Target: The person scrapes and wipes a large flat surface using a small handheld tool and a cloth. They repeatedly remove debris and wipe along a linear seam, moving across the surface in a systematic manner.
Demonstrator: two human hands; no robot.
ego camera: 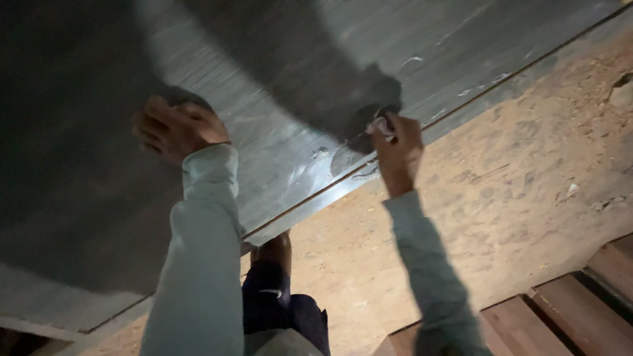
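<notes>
The left hand (173, 126) presses flat, fingers curled, against the grey metal sheet (277, 132). The right hand (397, 148) pinches a small white piece (380, 125), likely chalk, on the sheet near its lower edge. Shadow obscures the sheet's left portion.

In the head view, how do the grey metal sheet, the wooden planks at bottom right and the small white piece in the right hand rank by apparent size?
1. Grey metal sheet, by far the largest.
2. Wooden planks, partly cut off by the frame.
3. Small white piece, pinched in the right hand.
</notes>
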